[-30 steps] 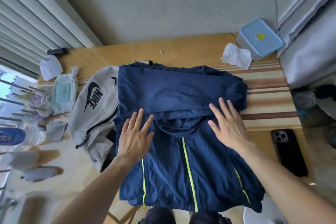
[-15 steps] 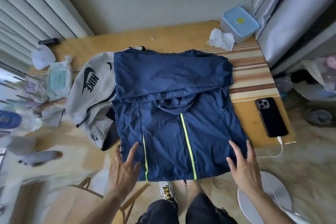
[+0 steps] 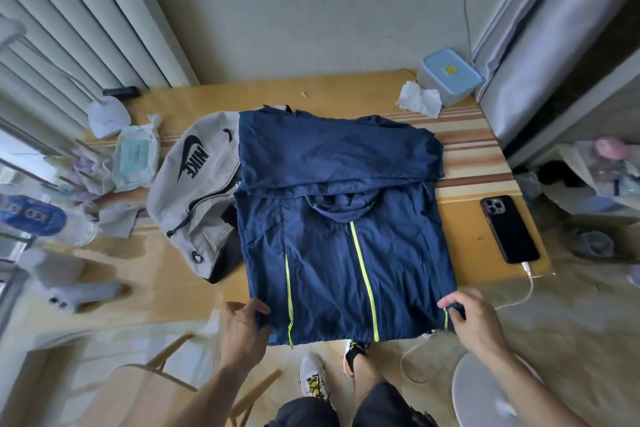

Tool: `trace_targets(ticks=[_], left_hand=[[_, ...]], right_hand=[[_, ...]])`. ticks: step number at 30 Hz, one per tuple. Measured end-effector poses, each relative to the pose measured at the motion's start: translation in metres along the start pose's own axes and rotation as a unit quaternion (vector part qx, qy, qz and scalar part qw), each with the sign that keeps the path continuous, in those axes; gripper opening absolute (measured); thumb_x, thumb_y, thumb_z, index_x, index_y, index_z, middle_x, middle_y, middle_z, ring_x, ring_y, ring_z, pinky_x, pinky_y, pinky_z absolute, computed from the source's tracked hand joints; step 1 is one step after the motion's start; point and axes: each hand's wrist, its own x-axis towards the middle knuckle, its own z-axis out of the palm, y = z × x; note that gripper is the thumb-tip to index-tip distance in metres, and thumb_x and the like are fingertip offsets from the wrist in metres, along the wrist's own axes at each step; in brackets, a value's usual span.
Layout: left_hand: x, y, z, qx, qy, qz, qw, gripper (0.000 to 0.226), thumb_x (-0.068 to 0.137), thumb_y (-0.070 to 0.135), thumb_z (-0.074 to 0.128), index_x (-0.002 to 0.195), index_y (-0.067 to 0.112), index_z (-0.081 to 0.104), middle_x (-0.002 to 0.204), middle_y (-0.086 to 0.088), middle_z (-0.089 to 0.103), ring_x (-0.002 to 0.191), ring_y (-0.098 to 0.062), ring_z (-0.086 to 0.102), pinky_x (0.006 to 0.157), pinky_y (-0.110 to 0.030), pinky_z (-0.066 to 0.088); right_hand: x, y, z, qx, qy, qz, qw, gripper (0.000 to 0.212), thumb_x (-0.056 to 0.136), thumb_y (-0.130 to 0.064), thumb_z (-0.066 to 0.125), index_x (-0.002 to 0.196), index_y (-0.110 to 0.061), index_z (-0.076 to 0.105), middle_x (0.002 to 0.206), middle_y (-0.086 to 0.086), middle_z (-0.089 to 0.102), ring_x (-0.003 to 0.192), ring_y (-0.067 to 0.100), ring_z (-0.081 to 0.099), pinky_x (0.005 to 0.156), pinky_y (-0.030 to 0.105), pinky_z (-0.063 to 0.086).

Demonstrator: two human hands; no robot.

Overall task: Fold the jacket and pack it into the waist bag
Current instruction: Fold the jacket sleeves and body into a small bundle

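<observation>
A navy jacket (image 3: 343, 225) with neon-yellow zips lies flat on the wooden table (image 3: 485, 253), its sleeves and hood folded in over the front, its hem hanging over the near edge. My left hand (image 3: 244, 326) pinches the hem's left corner. My right hand (image 3: 467, 317) pinches the hem's right corner. A grey waist bag (image 3: 197, 184) with a black logo lies to the left of the jacket, partly under its left edge, with its zip partly open.
A black phone (image 3: 509, 229) on a white cable lies right of the jacket. A blue-lidded box (image 3: 450, 74) and crumpled tissue (image 3: 419, 100) sit at the back right. Wet wipes (image 3: 135, 152) and clutter fill the left. A wooden chair (image 3: 145, 388) stands near left.
Both hands slid from the jacket's chest down to its hem and closed on the two bottom corners. The camera view pulled back and tilted down.
</observation>
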Motion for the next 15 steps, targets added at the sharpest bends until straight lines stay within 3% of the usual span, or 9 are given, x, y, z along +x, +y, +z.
trace_targets(ticks=[2, 6, 8, 11, 13, 15], left_hand=[[-0.003, 0.005, -0.002, -0.025, -0.022, -0.02, 0.999, 0.034, 0.078, 0.008, 0.07, 0.1, 0.034, 0.065, 0.108, -0.004, 0.055, 0.093, -0.021, 0.06, 0.083, -0.029, 0.049], [-0.004, 0.015, -0.018, -0.107, -0.073, -0.065, 0.989, 0.035, 0.078, -0.002, 0.061, 0.087, 0.029, 0.074, 0.09, 0.002, 0.071, 0.079, -0.011, 0.065, 0.058, -0.012, 0.045], [-0.002, 0.016, -0.037, -0.191, -0.107, -0.099, 0.971, 0.036, 0.077, -0.001, 0.059, 0.081, 0.027, 0.081, 0.094, -0.001, 0.075, 0.084, -0.015, 0.068, 0.064, -0.018, 0.053], [0.017, 0.027, -0.078, -0.314, -0.124, -0.134, 0.932, 0.037, 0.082, -0.008, 0.056, 0.083, 0.017, 0.083, 0.109, -0.012, 0.075, 0.094, -0.027, 0.065, 0.077, -0.036, 0.054], [0.034, 0.051, -0.108, -0.366, -0.114, -0.148, 0.912, 0.029, 0.085, -0.006, 0.061, 0.092, 0.013, 0.082, 0.111, -0.015, 0.075, 0.1, -0.031, 0.067, 0.084, -0.04, 0.055], [0.054, 0.088, -0.138, -0.457, -0.106, -0.142, 0.872, 0.026, 0.087, -0.006, 0.062, 0.099, 0.008, 0.08, 0.114, -0.022, 0.074, 0.101, -0.035, 0.07, 0.091, -0.044, 0.056]], right_hand=[[-0.001, -0.003, -0.005, -0.013, -0.02, 0.01, 1.0, 0.06, 0.079, 0.014, 0.062, 0.074, -0.046, 0.063, 0.093, 0.0, 0.062, 0.084, 0.017, 0.064, 0.083, 0.037, 0.052], [0.006, -0.01, -0.027, -0.043, -0.13, 0.085, 0.987, 0.055, 0.089, 0.005, 0.052, 0.07, -0.044, 0.069, 0.097, -0.007, 0.074, 0.097, 0.019, 0.068, 0.087, 0.031, 0.05], [0.016, -0.023, -0.046, -0.005, -0.164, 0.113, 0.98, 0.049, 0.093, 0.0, 0.052, 0.069, -0.037, 0.075, 0.092, -0.011, 0.075, 0.099, 0.016, 0.068, 0.09, 0.031, 0.05], [0.044, -0.058, -0.081, 0.175, -0.147, 0.168, 0.959, 0.022, 0.087, -0.001, 0.07, 0.087, -0.02, 0.08, 0.095, -0.003, 0.075, 0.1, 0.015, 0.066, 0.086, 0.025, 0.045], [0.074, -0.081, -0.099, 0.288, -0.114, 0.19, 0.932, 0.025, 0.083, 0.002, 0.074, 0.104, -0.009, 0.077, 0.103, 0.008, 0.073, 0.099, 0.02, 0.065, 0.089, 0.028, 0.045], [0.114, -0.103, -0.111, 0.415, -0.096, 0.225, 0.876, 0.031, 0.086, 0.007, 0.067, 0.117, -0.002, 0.07, 0.109, 0.014, 0.069, 0.096, 0.023, 0.064, 0.088, 0.033, 0.05]])
